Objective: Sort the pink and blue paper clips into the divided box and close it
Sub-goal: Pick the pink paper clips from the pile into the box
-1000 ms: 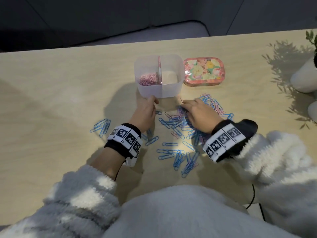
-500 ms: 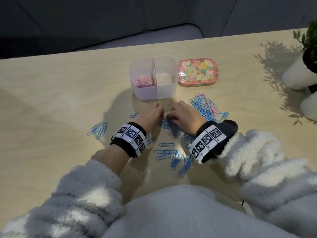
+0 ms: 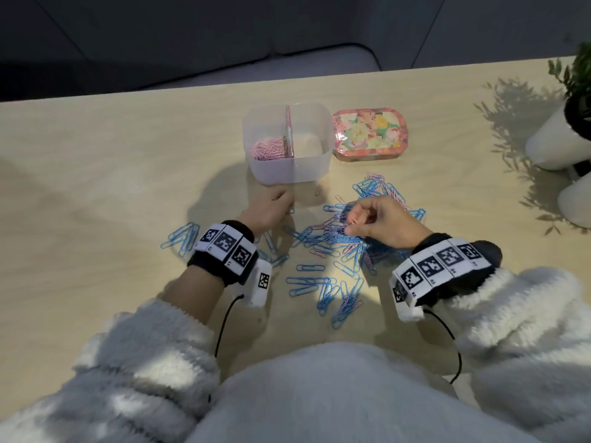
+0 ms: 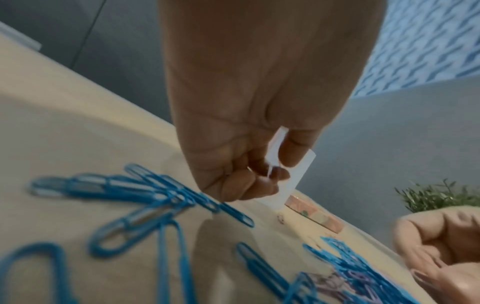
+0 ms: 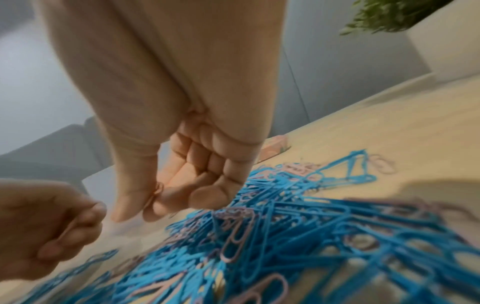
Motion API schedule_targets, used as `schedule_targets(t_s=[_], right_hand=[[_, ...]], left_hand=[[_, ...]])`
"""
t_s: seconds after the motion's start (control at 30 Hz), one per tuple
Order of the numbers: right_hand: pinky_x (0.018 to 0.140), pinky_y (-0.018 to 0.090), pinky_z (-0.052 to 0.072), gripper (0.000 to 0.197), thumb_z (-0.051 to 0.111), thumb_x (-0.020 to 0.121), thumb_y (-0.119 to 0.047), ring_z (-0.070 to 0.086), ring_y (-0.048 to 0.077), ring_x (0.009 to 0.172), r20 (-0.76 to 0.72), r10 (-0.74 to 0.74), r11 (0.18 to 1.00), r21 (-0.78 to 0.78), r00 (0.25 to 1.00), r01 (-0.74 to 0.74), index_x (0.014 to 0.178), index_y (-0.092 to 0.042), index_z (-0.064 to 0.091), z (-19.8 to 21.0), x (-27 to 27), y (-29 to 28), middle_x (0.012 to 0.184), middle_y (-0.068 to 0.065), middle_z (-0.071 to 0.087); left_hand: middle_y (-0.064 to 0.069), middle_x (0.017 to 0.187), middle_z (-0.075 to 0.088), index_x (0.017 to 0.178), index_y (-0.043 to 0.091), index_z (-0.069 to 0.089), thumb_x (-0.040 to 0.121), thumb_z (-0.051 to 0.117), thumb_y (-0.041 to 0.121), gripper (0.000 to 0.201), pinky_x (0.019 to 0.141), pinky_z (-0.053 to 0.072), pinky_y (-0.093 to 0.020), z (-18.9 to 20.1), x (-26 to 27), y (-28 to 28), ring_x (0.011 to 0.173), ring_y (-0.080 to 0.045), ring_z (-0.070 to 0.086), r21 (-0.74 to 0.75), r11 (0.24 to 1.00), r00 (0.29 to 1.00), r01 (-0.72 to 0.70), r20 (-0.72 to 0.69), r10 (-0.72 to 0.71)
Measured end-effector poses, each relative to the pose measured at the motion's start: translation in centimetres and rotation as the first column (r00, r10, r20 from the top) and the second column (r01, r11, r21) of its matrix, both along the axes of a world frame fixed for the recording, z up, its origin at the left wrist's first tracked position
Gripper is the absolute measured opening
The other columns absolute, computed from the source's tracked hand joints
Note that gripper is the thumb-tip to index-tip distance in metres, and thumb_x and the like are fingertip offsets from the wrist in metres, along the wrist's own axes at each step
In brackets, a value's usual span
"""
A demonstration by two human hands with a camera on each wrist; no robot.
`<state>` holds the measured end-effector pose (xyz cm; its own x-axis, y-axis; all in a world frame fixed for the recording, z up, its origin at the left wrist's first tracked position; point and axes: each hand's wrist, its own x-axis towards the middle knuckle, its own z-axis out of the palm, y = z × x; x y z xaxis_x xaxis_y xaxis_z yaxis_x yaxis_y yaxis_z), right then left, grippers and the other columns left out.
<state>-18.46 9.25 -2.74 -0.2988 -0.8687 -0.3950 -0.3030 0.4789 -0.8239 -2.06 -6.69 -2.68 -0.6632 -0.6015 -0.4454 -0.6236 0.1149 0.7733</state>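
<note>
Since half a second ago both hands have parted: the left hand [image 3: 271, 207], fingers curled on something thin I cannot identify, sits just before the translucent divided plastic box [image 3: 289, 143], while the right hand [image 3: 380, 223] pinches a pink clip [image 5: 157, 190] above the mixed pile of blue and pink paper clips [image 3: 332, 244]. Pink clips fill the box's left compartment only, so sorting is early; the floral lid [image 3: 369, 134] lies right of the box, white plant pots [image 3: 556, 145] farther right, nothing obstructing.

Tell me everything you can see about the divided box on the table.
The divided box is a translucent, whitish, plastic-looking container with rounded corners, standing upright and open on the table. A pink divider splits it in two: the left compartment holds pink paper clips, the right one looks empty. The floral lid lies beside it on the right. Neither hand touches it.
</note>
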Motion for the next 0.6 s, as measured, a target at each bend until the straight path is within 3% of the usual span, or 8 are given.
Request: schedule_targets(t_s=[0.1,0.2,0.23,0.3,0.4,0.5,0.6], right_hand=[[0.044,0.013,0.044,0.016,0.060,0.085,0.004,0.054,0.000,0.044,0.198,-0.152,0.987,-0.016,0.968,0.159,0.095,-0.007,0.063,0.1,-0.2,0.2,0.056,0.003,0.059],[0.039,0.014,0.044,0.023,0.046,0.090,0.008,0.055,0.001,0.042,0.315,-0.323,0.942,0.022,0.892,0.334,0.084,-0.006,0.063,0.2,-0.3,-0.4,0.061,0.004,0.062],[0.038,0.014,0.041,0.022,0.046,0.090,0.005,0.051,0.000,0.039,0.257,-0.346,0.936,0.033,0.902,0.350,0.081,-0.006,0.062,0.1,-0.3,-0.8,0.063,0.005,0.058],[0.043,0.017,0.040,0.013,0.055,0.088,-0.008,0.045,0.001,0.042,-0.008,-0.325,0.946,0.014,0.946,0.325,0.082,-0.005,0.066,-0.4,-0.4,-1.7,0.064,0.003,0.056],[0.066,0.028,0.044,0.016,0.066,0.082,-0.024,0.054,0.014,0.064,-0.297,-0.252,0.965,-0.001,0.921,0.263,0.079,-0.009,0.069,-1.3,-0.6,-3.0,0.075,0.005,0.066],[0.073,0.032,0.049,0.017,0.069,0.078,-0.028,0.062,0.020,0.072,-0.385,-0.177,0.972,0.077,0.906,0.222,0.074,-0.012,0.064,-1.4,-0.7,-4.4,0.073,0.003,0.068],[0.075,0.037,0.053,0.012,0.066,0.078,-0.018,0.067,0.028,0.078,-0.370,-0.071,0.976,0.167,0.926,0.141,0.075,-0.006,0.065,-1.4,-0.5,-5.6,0.076,0.011,0.071]], left_hand=[[-0.001,0.061,0.050,0.063,0.017,0.047,0.097,0.040,0.021,0.035,0.061,0.040,-0.026,-0.4,-1.3,0.5,0.058,-0.015,0.048,-0.063,0.998,1.000,0.011,-0.013,-0.012],[-0.019,0.085,0.064,0.092,0.004,0.059,0.097,0.035,0.012,0.026,0.081,0.044,-0.036,-0.8,-2.3,1.3,0.087,-0.031,0.060,-0.200,0.978,0.998,0.063,0.002,-0.064],[-0.022,0.097,0.065,0.099,0.002,0.059,0.097,0.034,0.011,0.026,0.084,0.042,-0.036,-0.9,-2.7,1.5,0.095,-0.032,0.059,-0.249,0.966,0.998,0.070,0.014,-0.069],[-0.020,0.111,0.063,0.105,0.001,0.057,0.097,0.034,0.011,0.027,0.085,0.039,-0.034,-1.0,-3.3,1.9,0.104,-0.032,0.056,-0.311,0.948,0.997,0.071,0.038,-0.062],[-0.023,0.110,0.062,0.105,0.000,0.052,0.096,0.036,0.015,0.024,0.081,0.040,-0.038,-1.3,-3.9,2.2,0.102,-0.036,0.057,-0.399,0.915,0.997,0.067,0.064,-0.046],[-0.023,0.102,0.063,0.108,0.001,0.047,0.096,0.038,0.021,0.025,0.073,0.044,-0.042,-1.5,-4.4,2.6,0.092,-0.038,0.060,-0.518,0.841,0.986,0.160,0.130,-0.107],[-0.020,0.101,0.064,0.113,0.004,0.043,0.095,0.039,0.020,0.024,0.069,0.045,-0.042,-1.5,-4.8,2.7,0.090,-0.039,0.062,-0.601,0.739,0.949,0.304,0.257,-0.181]])
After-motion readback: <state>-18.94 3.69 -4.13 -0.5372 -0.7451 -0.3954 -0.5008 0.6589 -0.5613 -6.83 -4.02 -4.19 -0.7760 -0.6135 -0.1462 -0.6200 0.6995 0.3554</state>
